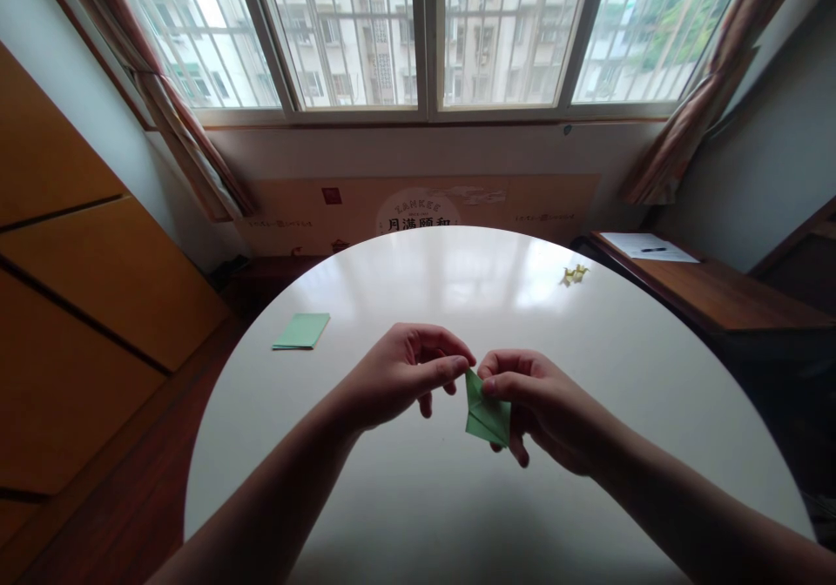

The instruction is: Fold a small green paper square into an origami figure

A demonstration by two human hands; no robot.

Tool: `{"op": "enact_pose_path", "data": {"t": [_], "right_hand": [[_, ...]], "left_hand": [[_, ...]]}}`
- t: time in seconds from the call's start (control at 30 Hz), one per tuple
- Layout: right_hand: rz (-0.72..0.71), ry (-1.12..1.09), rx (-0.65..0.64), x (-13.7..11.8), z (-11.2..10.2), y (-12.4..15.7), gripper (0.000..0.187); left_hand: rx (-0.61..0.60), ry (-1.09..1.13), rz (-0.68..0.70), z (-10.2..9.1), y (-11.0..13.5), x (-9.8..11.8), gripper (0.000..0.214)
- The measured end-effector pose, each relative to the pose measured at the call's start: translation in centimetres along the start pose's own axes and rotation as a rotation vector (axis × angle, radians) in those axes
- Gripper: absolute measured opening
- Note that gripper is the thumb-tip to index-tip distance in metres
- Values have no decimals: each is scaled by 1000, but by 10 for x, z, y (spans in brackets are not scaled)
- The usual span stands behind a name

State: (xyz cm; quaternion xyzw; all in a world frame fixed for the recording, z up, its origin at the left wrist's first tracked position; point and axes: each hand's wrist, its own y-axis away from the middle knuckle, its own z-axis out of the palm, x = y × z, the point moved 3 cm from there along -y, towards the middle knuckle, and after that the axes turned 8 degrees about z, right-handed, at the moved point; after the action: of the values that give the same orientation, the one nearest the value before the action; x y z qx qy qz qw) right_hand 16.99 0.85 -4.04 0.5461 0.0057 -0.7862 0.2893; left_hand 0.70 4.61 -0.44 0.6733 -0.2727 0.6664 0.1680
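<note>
The worktop's (pixel 254 454) near edge is cut off below, as are both forearms. Over the worktop's middle, toward that edge, a green paper (pixel 484 418) is held up between the hands. Its top corner is pinched by the left hand (pixel 405 376), between thumb and forefinger; its right side is grasped by the right hand (pixel 542 389), with the thumb laid on the front. A fold seems to be being shaped or creased; for the next move, layers kept lined up and a firm press along the crease would be called for. The paper's back and some right-hand fingertips are hidden, and its inner layers cannot be made out. Farther off, a green stack (pixel 302 331) is set near the left edge. Near the far right edge, small yellow figures (pixel 575 275) are placed, their exact shape too small to be told.
</note>
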Motion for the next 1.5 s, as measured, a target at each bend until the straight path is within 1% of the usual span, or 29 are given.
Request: {"op": "enact_pose_path", "data": {"t": [0.23,0.37,0.53,0.63,0.77,0.83,1.0,1.17,1.33,1.5], "right_hand": [[-10,22,-13,2,-2,1,20],[-50,118,-38,3,0,1,26],[-87,253,42,2,1,1,30],[-93,252,49,1,1,0,32],[-100,234,51,1,-1,1,35],[-102,229,53,1,-2,1,36],[-86,221,48,1,-2,0,36],[-103,306,40,1,-1,0,34],[-170,431,76,-1,0,1,31],[-208,451,134,-2,-3,-2,26]], "left_hand": [[25,-69,12,2,-1,-2,19],[54,-136,42,4,0,-1,18],[105,-268,71,8,2,0,19],[150,-354,109,7,2,1,21],[226,-376,132,0,2,3,24],[217,-385,124,-3,2,4,25],[96,-386,70,-3,2,3,24],[34,-366,34,0,2,3,22],[38,-497,76,2,2,5,21],[116,-567,148,1,2,4,22]]}}
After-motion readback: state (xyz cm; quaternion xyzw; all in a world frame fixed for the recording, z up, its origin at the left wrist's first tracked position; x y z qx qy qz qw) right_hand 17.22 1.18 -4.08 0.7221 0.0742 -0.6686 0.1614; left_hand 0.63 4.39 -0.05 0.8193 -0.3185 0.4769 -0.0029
